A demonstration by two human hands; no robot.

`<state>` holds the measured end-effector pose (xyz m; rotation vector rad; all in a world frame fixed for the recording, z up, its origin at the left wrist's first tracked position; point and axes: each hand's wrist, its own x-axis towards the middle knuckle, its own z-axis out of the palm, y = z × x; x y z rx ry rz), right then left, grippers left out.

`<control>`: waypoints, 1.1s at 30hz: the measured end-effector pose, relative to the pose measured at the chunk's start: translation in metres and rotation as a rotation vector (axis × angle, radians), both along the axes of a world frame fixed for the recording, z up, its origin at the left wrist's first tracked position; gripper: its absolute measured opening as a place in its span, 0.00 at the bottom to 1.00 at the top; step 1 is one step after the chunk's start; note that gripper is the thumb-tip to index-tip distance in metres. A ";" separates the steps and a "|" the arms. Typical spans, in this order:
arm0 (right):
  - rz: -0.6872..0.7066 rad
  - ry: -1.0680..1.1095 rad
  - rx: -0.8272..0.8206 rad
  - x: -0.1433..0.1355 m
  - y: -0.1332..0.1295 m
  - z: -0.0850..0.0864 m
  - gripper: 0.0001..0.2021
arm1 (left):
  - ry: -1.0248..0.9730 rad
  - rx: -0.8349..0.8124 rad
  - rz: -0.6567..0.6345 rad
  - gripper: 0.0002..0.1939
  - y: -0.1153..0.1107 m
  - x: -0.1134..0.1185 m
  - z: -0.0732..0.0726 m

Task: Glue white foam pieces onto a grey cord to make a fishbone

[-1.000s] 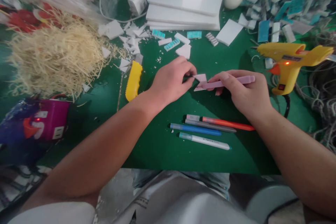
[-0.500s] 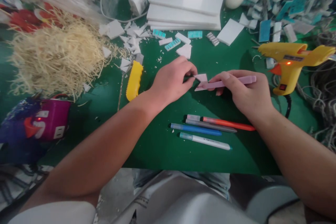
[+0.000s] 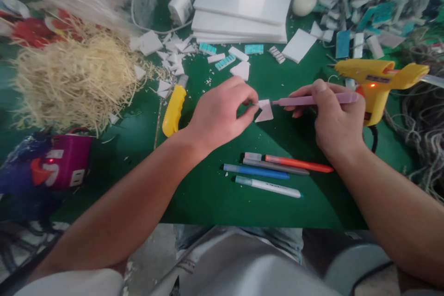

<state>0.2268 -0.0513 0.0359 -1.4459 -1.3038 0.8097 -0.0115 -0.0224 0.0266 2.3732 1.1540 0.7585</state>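
Note:
Between thumb and forefinger, my left hand pinches the edge of a small, pale pink-tinted foam board piece with slanted sides. My right hand grips a pink marker, uncapped and held nearly level, its tip at the piece's upper right edge. Whether the tip touches cannot be made out. Below the hands lie a pink cap, an orange marker, a grey marker, a blue marker and a white marker with teal ends.
A yellow utility knife lies left of my left hand. Beyond my right hand stands a yellow glue gun, its light lit. White foam boards, foam scraps and teal-striped pieces lie at the back. Wood shavings heap up left.
My right hand has moved right, drawing the marker back from across the foam piece to its edge. The fingers are bunched higher. My left hand keeps its pinch; the view has shifted slightly.

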 end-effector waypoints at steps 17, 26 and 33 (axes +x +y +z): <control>-0.023 -0.008 0.055 0.002 -0.001 -0.002 0.20 | 0.399 -0.028 -0.233 0.07 -0.016 0.002 0.012; 0.059 0.153 0.162 0.006 -0.006 -0.007 0.21 | -0.151 -0.028 0.070 0.05 -0.024 0.007 0.009; 0.191 0.217 0.218 0.007 -0.007 -0.012 0.19 | -0.382 -0.021 0.119 0.04 -0.029 0.014 -0.003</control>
